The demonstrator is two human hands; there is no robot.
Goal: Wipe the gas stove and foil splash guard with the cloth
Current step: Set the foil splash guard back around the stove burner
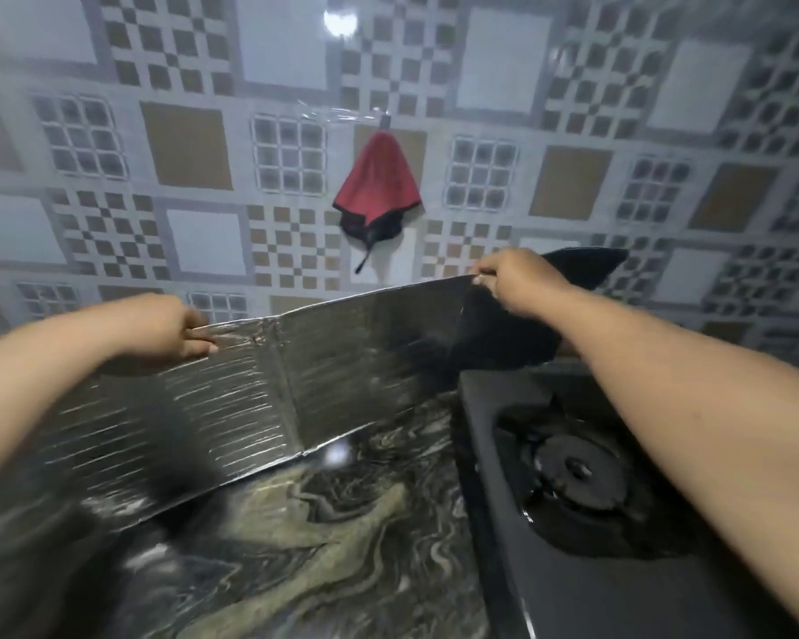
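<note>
A folded silver foil splash guard (268,398) stands on the marbled counter, left of the black gas stove (568,491). My left hand (176,329) grips the guard's top edge near its left fold. My right hand (522,281) pinches the guard's top right corner and also holds a dark cloth (499,334), which drapes down over that corner and sticks out behind the hand. The stove's burner and pan support show under my right forearm.
A red cloth with black trim (377,191) hangs from a hook on the patterned tile wall (204,145) behind. The dark marbled countertop (333,537) spreads in front of the guard.
</note>
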